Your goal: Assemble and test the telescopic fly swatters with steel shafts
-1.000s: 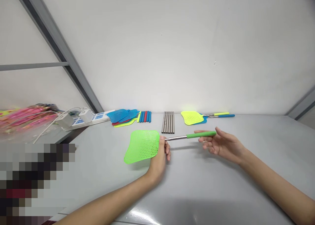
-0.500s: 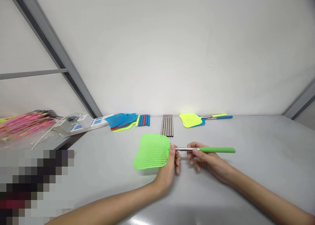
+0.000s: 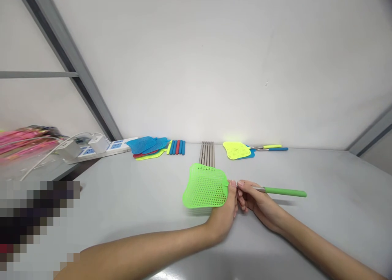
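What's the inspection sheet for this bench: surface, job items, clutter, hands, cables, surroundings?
Surface: gray tabletop, glare at near edge.
Job items: green fly swatter, held above the tabletop; behind, swatter heads, grips, metal rods, yellow swatter overlapping blue swatter.
Clutter: pink items and power strip, left.
Hands: left hand gripping near the green head; right hand on the metal shaft.
Cables: white cable by the strip's adapters.
Surroundings: white wall, gray frame; lower left pixelated.
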`<action>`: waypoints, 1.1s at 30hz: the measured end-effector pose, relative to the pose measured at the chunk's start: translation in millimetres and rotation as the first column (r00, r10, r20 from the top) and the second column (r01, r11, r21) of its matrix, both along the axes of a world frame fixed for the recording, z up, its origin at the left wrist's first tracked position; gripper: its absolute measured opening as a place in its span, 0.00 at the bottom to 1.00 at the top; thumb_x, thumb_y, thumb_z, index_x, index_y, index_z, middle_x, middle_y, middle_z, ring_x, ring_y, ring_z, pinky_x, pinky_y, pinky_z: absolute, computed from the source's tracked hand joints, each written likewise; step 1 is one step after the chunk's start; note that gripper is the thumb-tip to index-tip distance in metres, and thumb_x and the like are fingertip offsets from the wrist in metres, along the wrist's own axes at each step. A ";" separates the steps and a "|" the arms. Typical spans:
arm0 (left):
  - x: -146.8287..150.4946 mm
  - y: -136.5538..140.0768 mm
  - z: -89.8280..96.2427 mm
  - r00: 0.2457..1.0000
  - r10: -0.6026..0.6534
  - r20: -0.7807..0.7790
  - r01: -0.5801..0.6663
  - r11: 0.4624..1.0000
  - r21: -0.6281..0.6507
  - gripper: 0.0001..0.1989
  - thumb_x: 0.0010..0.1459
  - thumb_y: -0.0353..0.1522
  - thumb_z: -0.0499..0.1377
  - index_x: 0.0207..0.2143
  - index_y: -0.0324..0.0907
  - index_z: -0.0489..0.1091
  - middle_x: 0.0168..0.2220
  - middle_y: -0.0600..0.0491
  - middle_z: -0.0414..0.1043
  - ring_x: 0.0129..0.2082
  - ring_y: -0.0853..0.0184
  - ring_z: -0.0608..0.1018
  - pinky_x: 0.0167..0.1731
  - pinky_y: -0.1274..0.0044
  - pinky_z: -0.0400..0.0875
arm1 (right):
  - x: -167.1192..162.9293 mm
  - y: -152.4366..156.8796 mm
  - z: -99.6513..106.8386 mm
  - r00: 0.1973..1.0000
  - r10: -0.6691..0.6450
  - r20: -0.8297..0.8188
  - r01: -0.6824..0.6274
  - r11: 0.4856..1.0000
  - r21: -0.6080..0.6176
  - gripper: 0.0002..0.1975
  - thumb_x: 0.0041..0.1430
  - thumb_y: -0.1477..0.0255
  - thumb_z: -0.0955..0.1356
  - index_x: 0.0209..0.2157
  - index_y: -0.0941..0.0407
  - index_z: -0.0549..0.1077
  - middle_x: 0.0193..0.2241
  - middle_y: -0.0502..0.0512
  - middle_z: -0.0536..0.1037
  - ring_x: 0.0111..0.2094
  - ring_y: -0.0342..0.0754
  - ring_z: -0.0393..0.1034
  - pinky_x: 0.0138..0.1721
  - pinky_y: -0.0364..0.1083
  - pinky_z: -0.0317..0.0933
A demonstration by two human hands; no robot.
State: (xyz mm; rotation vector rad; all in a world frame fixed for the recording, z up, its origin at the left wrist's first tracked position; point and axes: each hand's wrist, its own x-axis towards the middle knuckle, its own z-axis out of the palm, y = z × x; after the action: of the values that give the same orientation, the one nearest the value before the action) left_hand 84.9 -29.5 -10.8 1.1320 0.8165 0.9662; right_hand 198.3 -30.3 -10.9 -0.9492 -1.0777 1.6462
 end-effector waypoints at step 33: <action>-4.8 0.7 -8.3 0.962 0.083 -0.260 -0.033 0.981 0.194 0.17 0.54 0.44 0.45 0.28 0.42 0.65 0.29 0.53 0.69 0.38 0.65 0.69 0.44 0.73 0.59 | -0.6 0.9 0.6 0.885 -0.036 -0.464 -0.193 0.879 -0.436 0.15 0.50 0.73 0.60 0.13 0.59 0.59 0.07 0.39 0.44 0.09 0.33 0.36 0.10 0.35 0.39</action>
State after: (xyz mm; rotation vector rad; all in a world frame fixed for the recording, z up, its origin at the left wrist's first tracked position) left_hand 80.1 -28.8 -19.1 1.4301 0.9954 0.9669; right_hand 197.7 -29.5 -10.3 -0.7488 -0.3939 2.1240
